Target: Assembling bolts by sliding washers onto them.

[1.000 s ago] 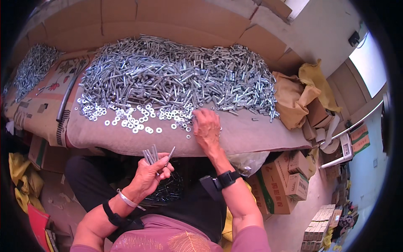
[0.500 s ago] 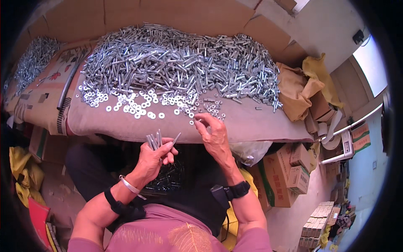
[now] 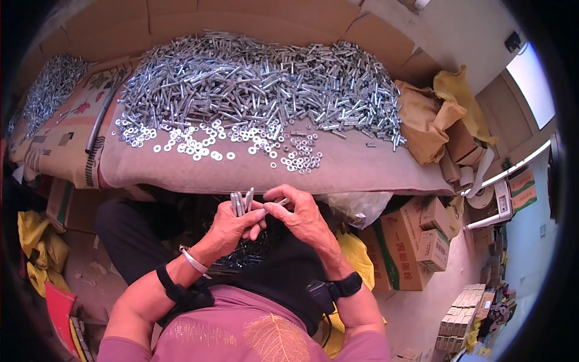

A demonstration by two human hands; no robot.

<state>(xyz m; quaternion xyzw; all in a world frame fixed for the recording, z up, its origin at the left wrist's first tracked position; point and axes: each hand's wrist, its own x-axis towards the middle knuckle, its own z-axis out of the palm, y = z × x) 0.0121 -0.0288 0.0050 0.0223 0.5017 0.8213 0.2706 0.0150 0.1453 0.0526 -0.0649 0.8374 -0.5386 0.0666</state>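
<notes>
Over my lap, my left hand is closed around several grey metal bolts, most of them pointing up from the fist. One more bolt sticks out sideways from its thumb and fingers. My right hand pinches the far end of that bolt; whether a small part sits between its fingertips is hidden. Beyond both hands, flat washers and small nuts lie scattered on a brown padded surface. Behind them rises a large heap of metal bolts.
A dark container of metal pieces sits below my hands, partly hidden. At left are a metal tube and another bolt pile. Brown cloth sacks lie at right. Cardboard boxes and a clear plastic bag are below.
My right hand has come back from the nuts toward my body and now meets the left at the sideways bolt. My left hand has shifted slightly right.
</notes>
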